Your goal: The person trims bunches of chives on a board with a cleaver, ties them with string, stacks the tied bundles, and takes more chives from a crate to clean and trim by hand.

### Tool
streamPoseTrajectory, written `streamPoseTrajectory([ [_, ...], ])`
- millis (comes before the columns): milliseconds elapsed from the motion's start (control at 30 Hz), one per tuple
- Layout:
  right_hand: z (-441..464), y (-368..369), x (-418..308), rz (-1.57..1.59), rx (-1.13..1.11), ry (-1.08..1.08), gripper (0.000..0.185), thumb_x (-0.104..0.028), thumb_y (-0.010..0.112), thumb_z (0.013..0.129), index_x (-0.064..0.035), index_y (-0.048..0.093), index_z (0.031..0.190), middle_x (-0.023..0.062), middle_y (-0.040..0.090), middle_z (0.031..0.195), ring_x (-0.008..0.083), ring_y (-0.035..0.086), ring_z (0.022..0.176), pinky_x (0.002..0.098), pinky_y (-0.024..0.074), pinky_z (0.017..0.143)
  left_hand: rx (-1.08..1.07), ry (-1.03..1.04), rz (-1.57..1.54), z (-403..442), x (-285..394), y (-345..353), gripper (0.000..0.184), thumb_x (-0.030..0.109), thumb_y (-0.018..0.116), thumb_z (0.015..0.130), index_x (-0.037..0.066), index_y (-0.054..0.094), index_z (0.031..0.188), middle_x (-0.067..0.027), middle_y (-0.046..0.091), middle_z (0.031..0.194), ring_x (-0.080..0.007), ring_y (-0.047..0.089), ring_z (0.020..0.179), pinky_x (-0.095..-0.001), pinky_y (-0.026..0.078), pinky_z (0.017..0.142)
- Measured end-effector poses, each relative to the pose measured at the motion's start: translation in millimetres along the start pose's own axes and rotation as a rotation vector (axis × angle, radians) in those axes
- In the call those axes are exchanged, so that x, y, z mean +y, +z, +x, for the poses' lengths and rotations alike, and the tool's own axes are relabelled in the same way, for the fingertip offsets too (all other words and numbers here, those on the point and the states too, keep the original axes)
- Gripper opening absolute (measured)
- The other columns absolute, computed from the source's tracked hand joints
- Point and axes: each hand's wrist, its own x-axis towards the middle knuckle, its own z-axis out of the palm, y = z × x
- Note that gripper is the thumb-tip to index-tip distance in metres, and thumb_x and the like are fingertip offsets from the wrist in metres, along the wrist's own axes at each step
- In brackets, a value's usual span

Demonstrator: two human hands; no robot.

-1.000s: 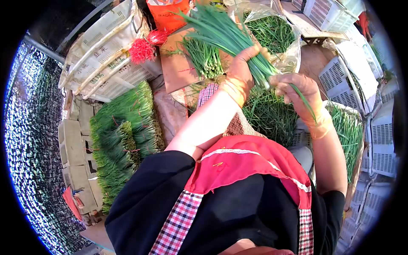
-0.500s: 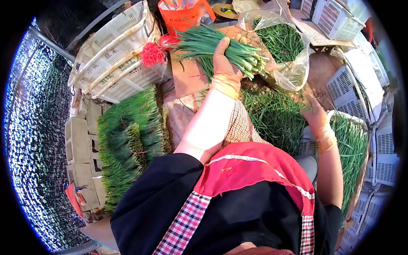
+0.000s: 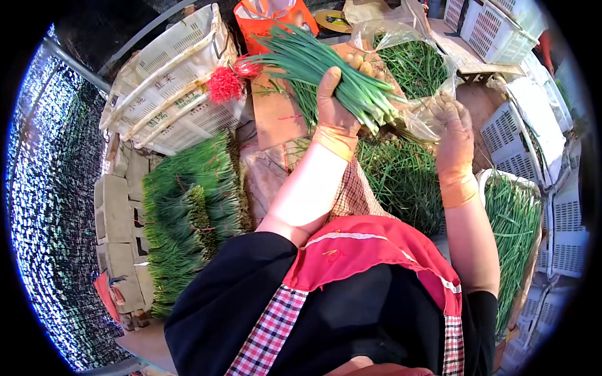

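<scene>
My left hand is wrapped round a bunch of green chives, white ends pointing right and leaves spreading to the upper left. Apart from the bunch, to its right, my right hand is raised with fingers bent beside a clear plastic bag; whether anything thin is between its fingertips cannot be made out. Beneath the held bunch, more chives lie on a brown board. Loose green leaves are heaped below, between my hands.
Tied chive bundles are stacked at the left, beside concrete blocks. White crates stand behind them, with red ties at their edge. An orange bag is at the top. At the right are a chive-filled container and crates.
The right hand let go of a leaf, dropped to the lower right, then rose toward the plastic bag. The left hand's bunch swung to the left and its white ends now point right.
</scene>
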Motion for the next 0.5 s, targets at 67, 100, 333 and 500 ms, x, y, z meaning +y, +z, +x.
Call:
streamPoseTrajectory([
  [67, -3, 8, 15, 0.315, 0.028, 0.202, 0.043, -0.027, 0.045, 0.092, -0.004, 0.042, 0.129, 0.0109, 0.047, 0.127, 0.021, 0.042, 0.119, 0.0335, 0.0304, 0.101, 0.022, 0.028, 0.116, -1, -9, 0, 0.04, 0.031, 0.059, 0.079, 0.002, 0.054, 0.106, -0.0129, 0.061, 0.096, -0.0283, 0.06, 0.09, -0.0477, 0.043, 0.091],
  [100, -4, 13, 29, 0.355, -0.138, 0.158, 0.046, -0.032, 0.029, 0.096, -0.0052, 0.037, 0.132, 0.0104, 0.037, 0.134, 0.0216, 0.033, 0.125, 0.0389, 0.027, 0.104, -0.12, 0.032, 0.331, -4, -7, 13, 0.041, 0.028, 0.062, 0.075, 0.002, 0.052, 0.105, -0.0119, 0.06, 0.094, -0.0292, 0.06, 0.091, -0.0457, 0.047, 0.087],
  [333, -4, 13, 55, -0.565, -0.529, -0.291, 0.048, -0.031, 0.043, 0.093, -0.0039, 0.035, 0.132, 0.0116, 0.045, 0.127, 0.0226, 0.044, 0.116, 0.0331, 0.0356, 0.097, 0.033, -0.062, 0.403, -14, 1, -10, 0.048, 0.009, 0.065, 0.07, 0.001, 0.047, 0.114, -0.0129, 0.063, 0.096, -0.0266, 0.062, 0.087, -0.0393, 0.052, 0.078],
  [500, 5, -10, 67, -0.209, -0.257, 0.186, 0.054, -0.033, 0.053, 0.089, -0.0062, 0.038, 0.132, 0.0067, 0.045, 0.126, 0.0174, 0.046, 0.113, 0.0305, 0.0333, 0.097, 0.132, -0.029, 0.696, -2, 35, -27, 0.046, 0.004, 0.067, 0.066, -0.001, 0.05, 0.109, -0.014, 0.064, 0.089, -0.0251, 0.063, 0.082, -0.0375, 0.051, 0.077],
])
